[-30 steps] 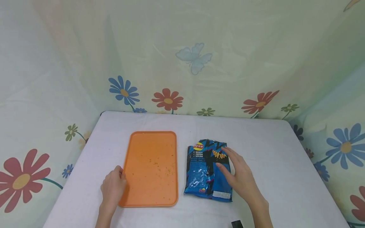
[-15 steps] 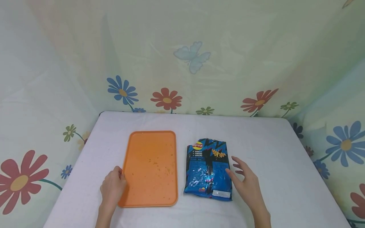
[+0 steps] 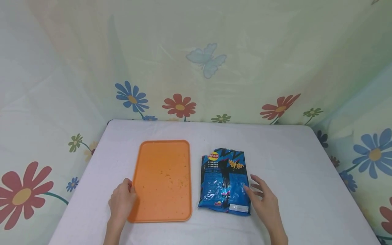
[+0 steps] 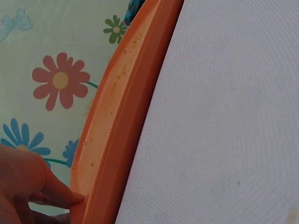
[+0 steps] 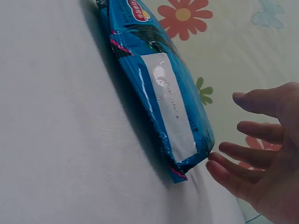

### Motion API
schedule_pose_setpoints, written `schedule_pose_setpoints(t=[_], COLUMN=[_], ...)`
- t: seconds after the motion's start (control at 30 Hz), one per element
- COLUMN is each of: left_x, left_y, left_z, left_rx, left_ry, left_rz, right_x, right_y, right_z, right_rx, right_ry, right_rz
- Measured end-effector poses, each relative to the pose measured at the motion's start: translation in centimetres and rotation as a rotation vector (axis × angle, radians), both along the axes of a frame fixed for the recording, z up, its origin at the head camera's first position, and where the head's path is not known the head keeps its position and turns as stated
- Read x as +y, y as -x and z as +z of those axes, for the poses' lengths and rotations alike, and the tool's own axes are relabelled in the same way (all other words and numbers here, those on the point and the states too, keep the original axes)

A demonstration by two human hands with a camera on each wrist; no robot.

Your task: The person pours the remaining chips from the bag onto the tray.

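Head view shows the tray (image 3: 150,156) flat on the tabletop (image 3: 291,160), with the bag (image 3: 214,185) lying beside it to the right, a narrow gap between them. As far as can be judged, one part of the work is in place: both are laid out side by side, and the left hand (image 3: 121,201) pinches the tray's near-left edge, seemingly to steady it. Only crumbs (image 3: 167,175) show on the tray. The other part looks undone: the right hand (image 3: 265,204) has its fingers and thumb apart, grips nothing, and hangs right at the bag's edge; whether a fingertip touches it is unclear. The right wrist view shows the bag plump, its white panel (image 5: 169,102) facing up, so contents probably remain inside. Whether its top is torn or sealed cannot be told.
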State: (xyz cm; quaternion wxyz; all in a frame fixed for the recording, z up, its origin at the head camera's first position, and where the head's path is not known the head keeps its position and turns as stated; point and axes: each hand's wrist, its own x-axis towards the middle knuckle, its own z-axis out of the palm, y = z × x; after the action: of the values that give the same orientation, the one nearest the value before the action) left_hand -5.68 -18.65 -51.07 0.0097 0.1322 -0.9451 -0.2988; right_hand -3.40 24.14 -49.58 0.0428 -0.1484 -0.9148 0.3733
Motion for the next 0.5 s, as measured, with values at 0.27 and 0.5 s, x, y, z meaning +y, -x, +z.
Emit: schedule_pose_setpoints(t=[0.27, 0.5], left_x=[0.1, 0.1], left_y=[0.1, 0.1], left_z=[-0.1, -0.2], left_rx=[0.002, 0.003], left_ry=[0.007, 0.004], left_rz=[0.012, 0.018], right_x=[-0.1, -0.1], right_y=[-0.1, 0.1], right_z=[-0.5, -1.4], right_rx=[-0.179, -0.227], right_ry=[0.128, 0.22], right_rz=[0.057, 0.092])
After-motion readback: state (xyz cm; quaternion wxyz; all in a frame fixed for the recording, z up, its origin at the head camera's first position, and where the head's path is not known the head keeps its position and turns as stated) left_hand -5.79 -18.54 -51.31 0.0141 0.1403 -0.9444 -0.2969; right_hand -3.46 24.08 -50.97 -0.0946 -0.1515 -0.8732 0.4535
